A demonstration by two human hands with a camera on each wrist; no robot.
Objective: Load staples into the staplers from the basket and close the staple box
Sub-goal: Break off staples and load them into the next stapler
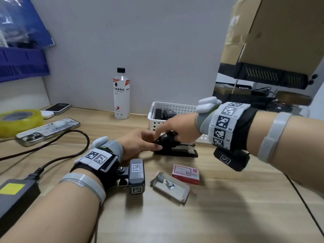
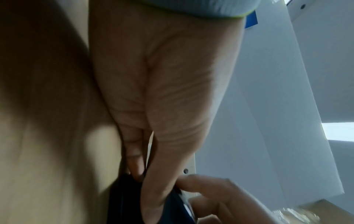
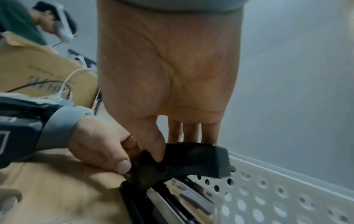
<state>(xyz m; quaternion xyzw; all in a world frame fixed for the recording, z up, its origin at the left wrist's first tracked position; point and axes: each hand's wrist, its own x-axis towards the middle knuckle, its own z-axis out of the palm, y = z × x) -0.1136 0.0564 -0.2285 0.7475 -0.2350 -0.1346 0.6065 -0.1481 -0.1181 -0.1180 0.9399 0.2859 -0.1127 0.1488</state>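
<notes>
A black stapler point(image 1: 177, 149) lies on the wooden desk in front of the white perforated basket point(image 1: 157, 120). My left hand point(image 1: 154, 142) pinches its hinge end between thumb and fingers. My right hand point(image 1: 166, 135) grips the black top cover point(image 3: 193, 160), thumb in front and fingers behind. The cover is lifted off the shiny metal magazine point(image 3: 168, 198). In the left wrist view my left hand point(image 2: 143, 175) holds the dark stapler point(image 2: 128, 197). The red staple box sleeve point(image 1: 185, 174) and its open inner tray point(image 1: 170, 185), holding staple strips, lie nearer on the desk. More black staplers point(image 1: 164, 114) sit in the basket.
A water bottle point(image 1: 121, 95) stands behind the basket at its left. On the left lie a phone point(image 1: 47, 131), a yellow tape roll point(image 1: 19, 120), a power adapter point(image 1: 15, 195) and its black cable point(image 1: 70, 151). A cardboard box point(image 1: 273, 32) overhangs the back right.
</notes>
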